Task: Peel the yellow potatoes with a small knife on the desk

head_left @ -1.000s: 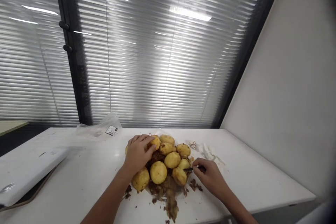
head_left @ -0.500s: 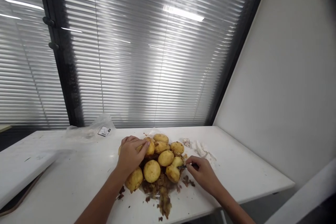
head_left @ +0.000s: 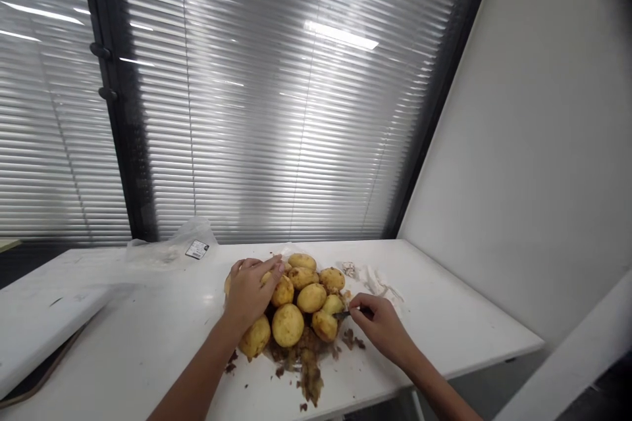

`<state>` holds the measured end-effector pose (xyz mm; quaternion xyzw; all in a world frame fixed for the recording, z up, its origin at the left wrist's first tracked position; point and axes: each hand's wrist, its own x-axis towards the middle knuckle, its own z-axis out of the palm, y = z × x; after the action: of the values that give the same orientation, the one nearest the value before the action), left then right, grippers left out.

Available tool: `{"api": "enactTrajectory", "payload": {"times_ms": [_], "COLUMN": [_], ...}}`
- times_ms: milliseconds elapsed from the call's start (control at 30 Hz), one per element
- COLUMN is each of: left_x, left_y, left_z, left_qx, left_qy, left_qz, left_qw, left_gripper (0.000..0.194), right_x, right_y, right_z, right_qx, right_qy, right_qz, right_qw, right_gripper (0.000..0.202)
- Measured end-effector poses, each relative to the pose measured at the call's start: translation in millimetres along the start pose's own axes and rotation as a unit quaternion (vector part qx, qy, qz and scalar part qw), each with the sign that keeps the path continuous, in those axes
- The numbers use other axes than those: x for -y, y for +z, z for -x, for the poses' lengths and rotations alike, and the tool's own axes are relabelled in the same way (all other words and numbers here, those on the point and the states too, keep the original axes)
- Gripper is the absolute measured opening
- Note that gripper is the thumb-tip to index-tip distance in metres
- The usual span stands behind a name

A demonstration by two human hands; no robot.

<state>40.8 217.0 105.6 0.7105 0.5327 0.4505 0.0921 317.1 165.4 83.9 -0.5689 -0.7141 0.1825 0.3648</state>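
Observation:
Peeled yellow potatoes (head_left: 288, 325) are heaped in the middle of the table, some with brown spots. My left hand (head_left: 249, 293) lies over the left side of the heap, its fingers curved round a potato (head_left: 265, 277) that shows between thumb and forefinger. At the right edge of the heap, my right hand (head_left: 379, 322) pinches a small dark knife (head_left: 342, 314). Its thin end points left and reaches the potato (head_left: 324, 327) at that side; whether it cuts in is too small to tell. Wet brown peelings (head_left: 310, 368) lie under and before the heap.
A clear plastic bag (head_left: 172, 247) with a label lies at the back left of the white table (head_left: 162, 335). Crumpled white tissue (head_left: 378, 281) is behind my right hand. A white board (head_left: 49, 329) stands at the left. Blinds rise behind, and a wall (head_left: 533, 145) at right.
My left hand has shifted slightly, and a potato that was under its fingertips now sits lower, below the thumb. The right hand and knife have hardly moved. The view has tilted a little.

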Motion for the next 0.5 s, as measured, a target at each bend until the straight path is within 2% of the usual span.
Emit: {"api": "enactTrajectory", "payload": {"times_ms": [100,267,400,500], "left_x": [2.1,5.6,6.1,7.0], "left_y": [-2.8,-6.6,-7.1,-7.8], "left_z": [-0.7,-0.6,0.0,-0.3], "left_qx": [-0.041,-0.093,-0.119,-0.132], "left_qy": [-0.011,-0.027,-0.037,-0.041], "left_qz": [0.027,0.063,0.061,0.049], "left_qw": [0.999,0.993,0.990,0.989], "left_gripper": [0.046,0.047,0.044,0.043], "right_x": [1.1,2.0,3.0,3.6], "right_y": [-0.3,-0.2,-1.8,-4.6], "right_z": [-1.0,-2.2,-2.2,-2.8], "right_qx": [0.003,-0.044,-0.001,-0.012], "right_qy": [-0.011,-0.021,-0.036,-0.034], "right_qz": [0.031,0.095,0.078,0.107], "right_qw": [0.999,0.994,0.996,0.994], "right_gripper": [0.023,0.026,0.024,0.024]}}
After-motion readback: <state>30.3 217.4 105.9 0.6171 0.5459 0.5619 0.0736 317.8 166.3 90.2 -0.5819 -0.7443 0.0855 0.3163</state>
